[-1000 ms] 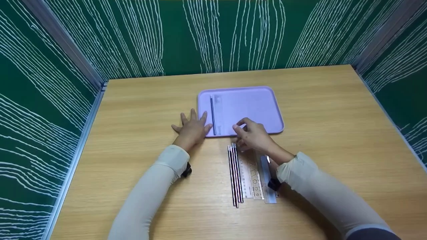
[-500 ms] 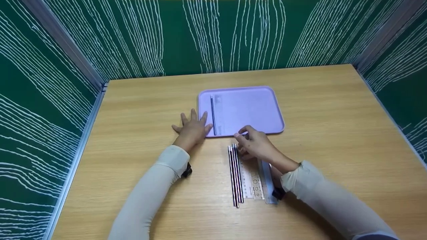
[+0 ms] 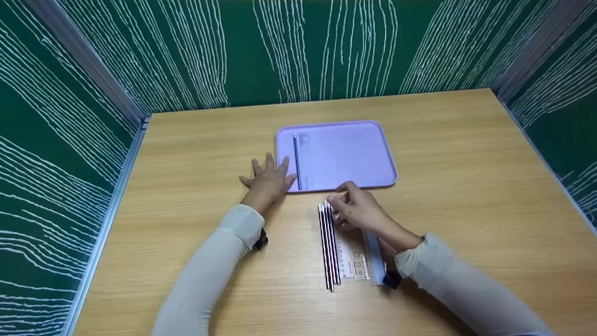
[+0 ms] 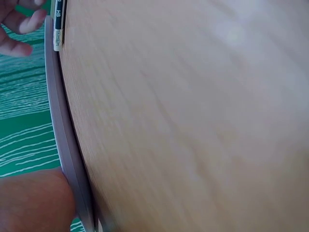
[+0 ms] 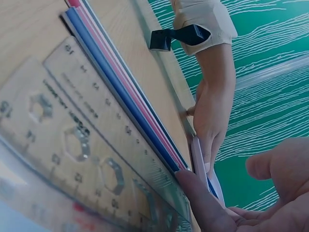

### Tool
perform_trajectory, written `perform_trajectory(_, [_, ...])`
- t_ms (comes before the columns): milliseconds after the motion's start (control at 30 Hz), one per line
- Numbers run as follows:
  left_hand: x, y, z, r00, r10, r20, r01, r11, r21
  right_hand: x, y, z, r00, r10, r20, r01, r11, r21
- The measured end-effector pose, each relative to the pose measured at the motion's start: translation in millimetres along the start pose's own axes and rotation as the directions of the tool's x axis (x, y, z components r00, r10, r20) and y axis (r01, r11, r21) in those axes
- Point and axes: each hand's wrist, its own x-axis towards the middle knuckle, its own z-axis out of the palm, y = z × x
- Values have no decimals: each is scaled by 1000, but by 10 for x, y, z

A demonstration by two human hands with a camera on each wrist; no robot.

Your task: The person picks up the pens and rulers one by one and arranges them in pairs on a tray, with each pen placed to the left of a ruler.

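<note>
My left hand [image 3: 267,184] lies with fingers spread over the left rim of a lilac tray [image 3: 347,154]. On that tray, a dark pencil [image 3: 297,161] and a clear ruler [image 3: 305,161] lie side by side. My right hand [image 3: 359,207] hovers at the top ends of several pencils [image 3: 329,252], its thumb and index finger apart. In the right wrist view, one fingertip [image 5: 188,181] touches the end of the pencils, while the thumb [image 5: 280,162] stands away. Partly under the right hand are a clear ruler [image 3: 345,263] and a stencil ruler [image 3: 359,263].
A wider bluish ruler [image 3: 374,261] lies right of the stencil ruler, partly hidden by the right wrist. The wooden table [image 3: 200,149] is bounded by green walls [image 3: 317,51] with white lines. Each wrist carries a small black camera [image 3: 261,239].
My right hand has drawn back from the tray's front edge toward me, down to the pencils' top ends. The left hand, tray and pencils have stayed in place.
</note>
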Motion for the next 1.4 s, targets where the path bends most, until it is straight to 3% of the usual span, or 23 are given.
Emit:
perform_trajectory(500, [15, -17, 28, 1000, -1, -4, 1, 1000, 1, -84, 104, 70, 1000, -8, -10, 9, 999, 47])
perform_trajectory(767, [7, -16, 30, 1000, 2, -7, -2, 1000, -2, -133, 145, 101, 996, -70, -51, 64, 991, -115])
perform_trajectory(1100, [9, 4, 23, 1000, -12, -3, 12, 1000, 7, -125, 150, 146, 984, -148, -98, 102, 924, -370])
perform_trajectory(1400, [17, 7, 18, 1000, -15, -5, 15, 1000, 0, -110, 139, 215, 971, -211, -112, 125, 851, -510])
